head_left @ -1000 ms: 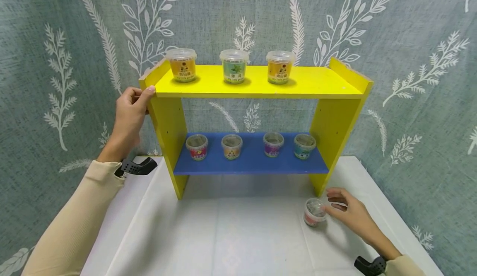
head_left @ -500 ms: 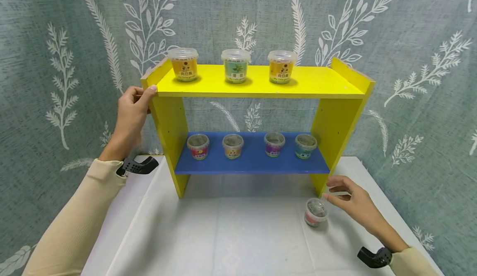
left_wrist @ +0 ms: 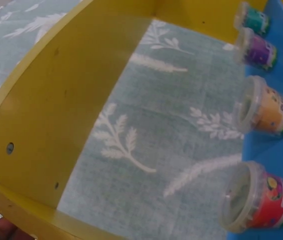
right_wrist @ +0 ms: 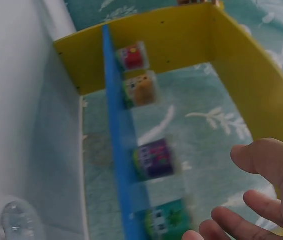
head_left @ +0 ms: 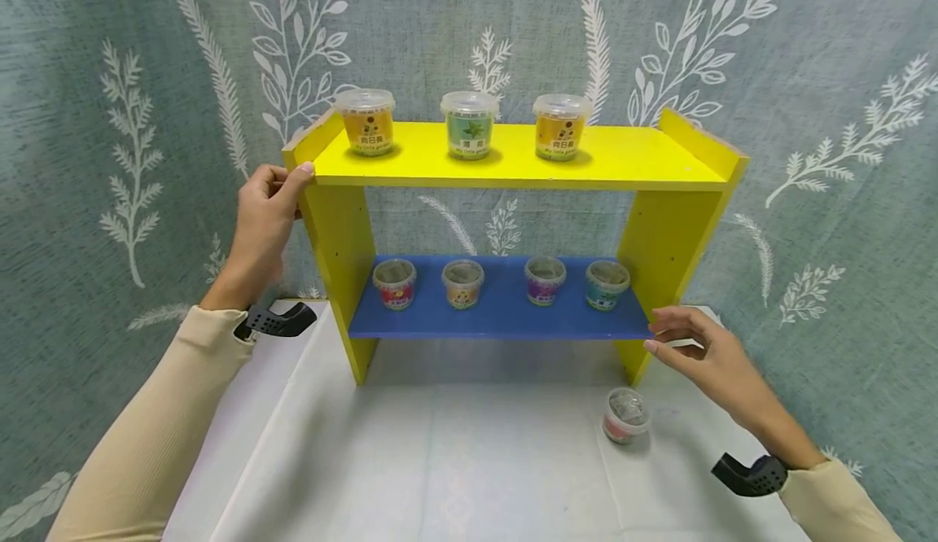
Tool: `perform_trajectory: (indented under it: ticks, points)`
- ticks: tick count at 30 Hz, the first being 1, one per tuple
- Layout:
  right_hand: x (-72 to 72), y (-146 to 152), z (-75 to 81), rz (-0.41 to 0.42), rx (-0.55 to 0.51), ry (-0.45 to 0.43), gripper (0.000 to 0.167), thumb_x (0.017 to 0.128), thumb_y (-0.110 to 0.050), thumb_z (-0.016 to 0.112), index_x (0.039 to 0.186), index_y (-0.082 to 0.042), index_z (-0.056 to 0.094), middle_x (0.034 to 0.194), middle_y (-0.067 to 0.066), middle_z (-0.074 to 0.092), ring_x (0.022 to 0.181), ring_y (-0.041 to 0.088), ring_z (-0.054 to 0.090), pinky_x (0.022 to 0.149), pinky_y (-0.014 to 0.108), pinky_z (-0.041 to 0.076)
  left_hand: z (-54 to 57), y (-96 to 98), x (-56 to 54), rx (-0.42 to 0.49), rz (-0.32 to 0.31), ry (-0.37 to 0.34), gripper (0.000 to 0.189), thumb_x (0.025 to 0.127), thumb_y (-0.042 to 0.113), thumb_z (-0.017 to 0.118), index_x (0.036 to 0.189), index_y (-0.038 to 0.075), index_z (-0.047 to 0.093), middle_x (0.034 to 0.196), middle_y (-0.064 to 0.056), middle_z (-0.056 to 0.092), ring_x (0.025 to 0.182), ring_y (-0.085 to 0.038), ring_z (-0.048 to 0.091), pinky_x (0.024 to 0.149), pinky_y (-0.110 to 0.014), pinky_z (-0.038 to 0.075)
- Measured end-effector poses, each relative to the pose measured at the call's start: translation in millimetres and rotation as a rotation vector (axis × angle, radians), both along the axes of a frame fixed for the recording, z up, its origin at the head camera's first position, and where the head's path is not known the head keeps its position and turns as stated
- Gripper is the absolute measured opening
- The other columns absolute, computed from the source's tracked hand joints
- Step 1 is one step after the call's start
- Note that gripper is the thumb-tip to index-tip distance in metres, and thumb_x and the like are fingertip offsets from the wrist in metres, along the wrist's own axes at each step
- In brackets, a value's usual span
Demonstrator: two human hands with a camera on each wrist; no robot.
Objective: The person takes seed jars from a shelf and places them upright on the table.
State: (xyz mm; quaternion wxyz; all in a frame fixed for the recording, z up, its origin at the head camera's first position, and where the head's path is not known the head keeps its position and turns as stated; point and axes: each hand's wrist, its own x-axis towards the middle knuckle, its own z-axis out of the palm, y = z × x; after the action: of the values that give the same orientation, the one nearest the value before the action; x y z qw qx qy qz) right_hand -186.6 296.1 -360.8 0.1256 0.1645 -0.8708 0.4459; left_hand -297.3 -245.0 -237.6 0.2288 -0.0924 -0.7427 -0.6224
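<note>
My left hand point(head_left: 265, 215) grips the upper left corner of a yellow shelf point(head_left: 506, 183), thumb on the front edge. In the left wrist view only a bit of its fingers point(left_wrist: 2, 229) shows. My right hand point(head_left: 707, 359) is by the lower right side panel, level with the blue board point(head_left: 498, 326); its fingers are loosely bent and hold nothing. In the right wrist view thumb and fingers are apart. Below that hand, a small lidded plastic cup point(head_left: 626, 417) with a reddish label stands on the table, in front of the shelf's right foot.
On the top stand an orange cup point(head_left: 369, 128), a green cup point(head_left: 470, 131) and another orange cup point(head_left: 560, 131). The blue board bears a red cup point(head_left: 396, 291), a tan cup point(head_left: 462, 290), a purple cup point(head_left: 543, 287) and a teal cup point(head_left: 606, 291). Patterned cloth point(head_left: 806, 200) hangs behind.
My right hand has moved away from the reddish cup and up to the shelf's right side. My left hand keeps its grip on the corner. The view has shifted slightly.
</note>
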Motion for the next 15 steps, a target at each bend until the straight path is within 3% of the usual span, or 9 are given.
perform_trajectory:
  ticks: [15]
  points:
    - [-11.2,-21,46.9,0.078,-0.055,0.093,0.041,0.099,-0.006,0.069,0.138,-0.009,0.057,0.117,0.001,0.067,0.103,0.011,0.066,0.084,0.018,0.052,2.4,0.2,0.4,-0.013,0.011,-0.014,0.034,0.102,0.047,0.061,0.107,0.013,0.053,0.107,-0.002,0.052,0.092,-0.017,0.053,0.084,-0.03,0.043]
